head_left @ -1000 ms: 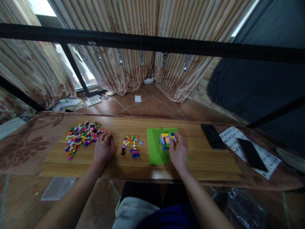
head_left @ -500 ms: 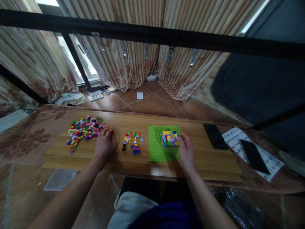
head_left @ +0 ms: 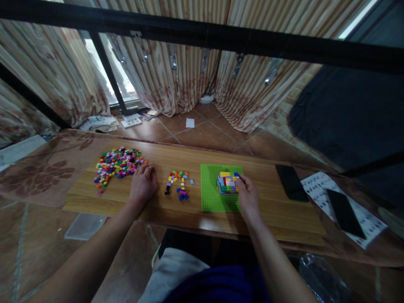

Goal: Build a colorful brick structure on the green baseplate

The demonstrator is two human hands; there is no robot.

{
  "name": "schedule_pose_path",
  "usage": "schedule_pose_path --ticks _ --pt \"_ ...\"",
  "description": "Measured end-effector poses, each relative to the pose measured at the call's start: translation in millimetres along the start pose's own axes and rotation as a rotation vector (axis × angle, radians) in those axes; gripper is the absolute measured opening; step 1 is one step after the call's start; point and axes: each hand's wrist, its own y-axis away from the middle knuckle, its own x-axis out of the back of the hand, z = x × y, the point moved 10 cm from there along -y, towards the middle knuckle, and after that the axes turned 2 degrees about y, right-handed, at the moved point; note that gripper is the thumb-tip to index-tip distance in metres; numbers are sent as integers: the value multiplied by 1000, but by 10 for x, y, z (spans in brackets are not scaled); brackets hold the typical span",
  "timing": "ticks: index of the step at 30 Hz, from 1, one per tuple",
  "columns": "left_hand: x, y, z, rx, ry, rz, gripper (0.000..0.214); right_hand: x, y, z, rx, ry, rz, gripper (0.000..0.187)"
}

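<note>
A small block of coloured bricks (head_left: pixel 227 182) stands on a green baseplate (head_left: pixel 212 194) on the wooden table. My right hand (head_left: pixel 248 196) rests at the block's right side, fingertips touching it, fingers curled. My left hand (head_left: pixel 143 184) lies on the table with its fingers curled under, between a large heap of coloured bricks (head_left: pixel 116 165) on its left and a small scatter of bricks (head_left: pixel 177 184) on its right. I cannot see anything in the left hand.
A black phone (head_left: pixel 291 182) lies right of the baseplate. Farther right a second dark phone (head_left: pixel 345 207) lies on a printed sheet (head_left: pixel 362 212). A black metal bar (head_left: pixel 202 35) crosses overhead. Curtains and a tiled floor lie beyond the table's far edge.
My right hand has slid from the front of the brick block to its right side. My left hand has stayed put. The view has tilted slightly.
</note>
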Motion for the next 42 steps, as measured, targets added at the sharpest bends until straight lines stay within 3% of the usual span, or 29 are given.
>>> schedule_pose_path --ticks 3,17,28,38,42 --pt "-6 6 1 4 -1 -2 30 8 13 34 -59 -11 24 50" --pt "-17 12 -3 27 22 -18 31 10 38 -45 -2 -3 74 48" --pt "-5 -1 23 30 25 -16 29 138 141 118 -212 -275 99 49" --pt "-22 8 25 27 2 -33 29 81 124 31 -74 -65 52 48" --pt "-11 13 56 20 -9 -37 27 234 184 -202 27 68 146 51"
